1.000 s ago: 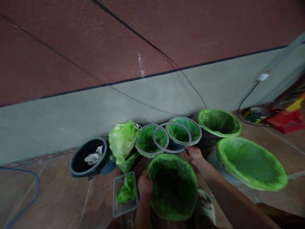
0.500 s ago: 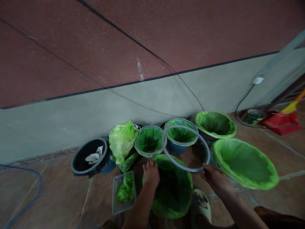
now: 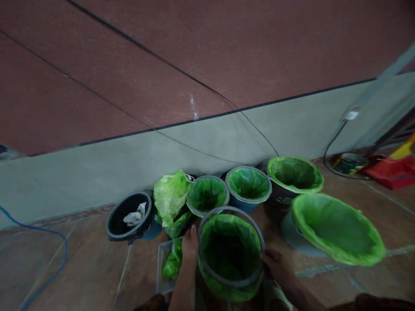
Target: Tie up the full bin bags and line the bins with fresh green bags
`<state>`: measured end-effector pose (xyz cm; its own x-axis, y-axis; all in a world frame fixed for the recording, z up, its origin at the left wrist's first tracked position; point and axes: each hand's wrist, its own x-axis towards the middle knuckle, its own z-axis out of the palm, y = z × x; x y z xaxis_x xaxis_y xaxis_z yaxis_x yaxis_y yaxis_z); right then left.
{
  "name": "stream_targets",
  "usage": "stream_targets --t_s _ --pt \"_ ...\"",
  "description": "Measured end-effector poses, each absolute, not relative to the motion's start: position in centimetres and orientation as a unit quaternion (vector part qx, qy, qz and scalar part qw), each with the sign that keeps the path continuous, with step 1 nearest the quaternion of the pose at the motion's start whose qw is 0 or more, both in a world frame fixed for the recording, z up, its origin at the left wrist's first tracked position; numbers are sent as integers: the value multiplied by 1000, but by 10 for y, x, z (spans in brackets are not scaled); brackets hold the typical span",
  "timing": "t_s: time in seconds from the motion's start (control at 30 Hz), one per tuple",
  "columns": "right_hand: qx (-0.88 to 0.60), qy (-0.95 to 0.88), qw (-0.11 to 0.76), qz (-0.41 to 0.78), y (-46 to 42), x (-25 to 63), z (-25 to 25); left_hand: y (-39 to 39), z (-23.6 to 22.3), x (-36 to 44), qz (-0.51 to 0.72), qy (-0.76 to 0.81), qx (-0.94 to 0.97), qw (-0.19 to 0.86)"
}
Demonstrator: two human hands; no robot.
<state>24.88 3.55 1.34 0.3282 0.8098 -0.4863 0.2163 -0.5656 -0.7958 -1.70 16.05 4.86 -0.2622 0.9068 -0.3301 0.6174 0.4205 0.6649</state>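
Note:
A bin lined with a green bag (image 3: 228,252) stands nearest to me on the floor. A grey plastic ring (image 3: 227,283) sits round its rim, over the liner. My left hand (image 3: 189,247) presses on the ring at the bin's left edge, fingers together. My right hand (image 3: 277,264) grips the ring at the right edge, fingers closed. Behind stand two small ringed bins (image 3: 208,194) (image 3: 248,184) with green liners, side by side.
A dark bin with crumpled paper (image 3: 129,214) stands at the left, a loose green bag (image 3: 170,197) beside it. A clear tray with green bags (image 3: 170,264) lies by my left wrist. Two larger lined bins (image 3: 293,173) (image 3: 333,228) are at right. Cables run along the grey wall.
My right hand lifted the grey ring from behind the near bin and brought it down over that bin's rim. My left hand moved to the ring's left edge.

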Motion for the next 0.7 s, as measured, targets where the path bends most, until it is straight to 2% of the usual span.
stream_targets --t_s 0.07,0.23,0.47,0.7 --pt "-768 -373 284 436 36 248 11 156 49 -18 163 754 523 362" --pt "-786 -455 207 364 34 251 9 140 51 -14 100 768 552 309" --pt "-815 -506 30 281 35 247 10 130 52 -7 39 770 582 260" --pt "-800 -525 -7 291 35 242 7 125 48 -4 11 761 605 233"
